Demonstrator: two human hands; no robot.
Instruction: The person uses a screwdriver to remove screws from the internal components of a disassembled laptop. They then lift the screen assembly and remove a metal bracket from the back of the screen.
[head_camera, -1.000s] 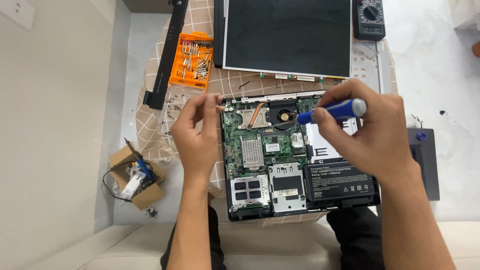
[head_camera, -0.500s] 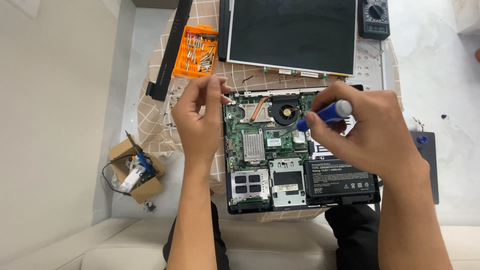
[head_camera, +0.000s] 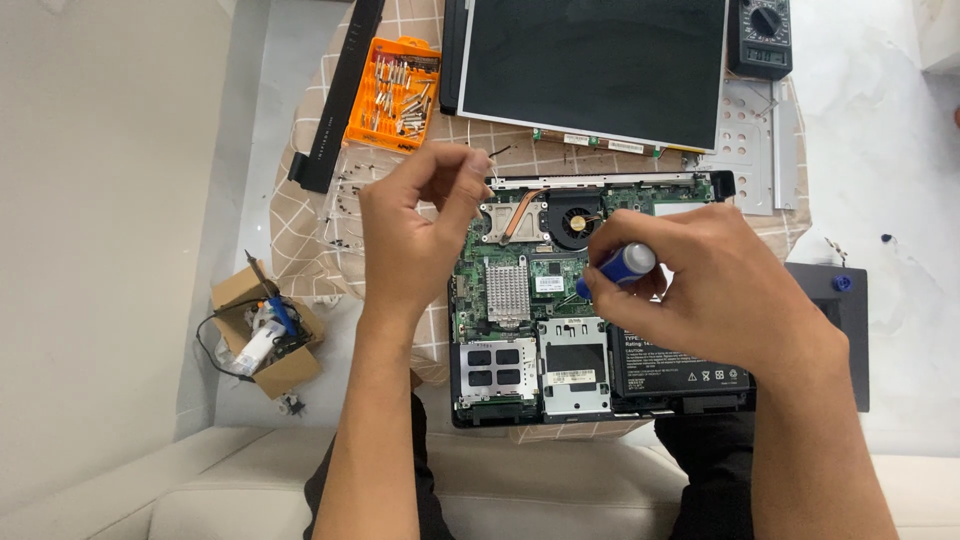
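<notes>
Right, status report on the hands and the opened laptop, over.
Left hand pinched at opened laptop's top-left corner, contents unclear. Right hand in a grip on blue-handled screwdriver over green circuit board. Nothing in the way.

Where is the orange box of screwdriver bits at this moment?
In the head view the orange box lies at the upper left on the checked cloth, between the black strip and the detached screen.

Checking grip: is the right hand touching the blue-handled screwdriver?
Touching: the head view shows the right hand wrapped around the blue-handled screwdriver.
</notes>
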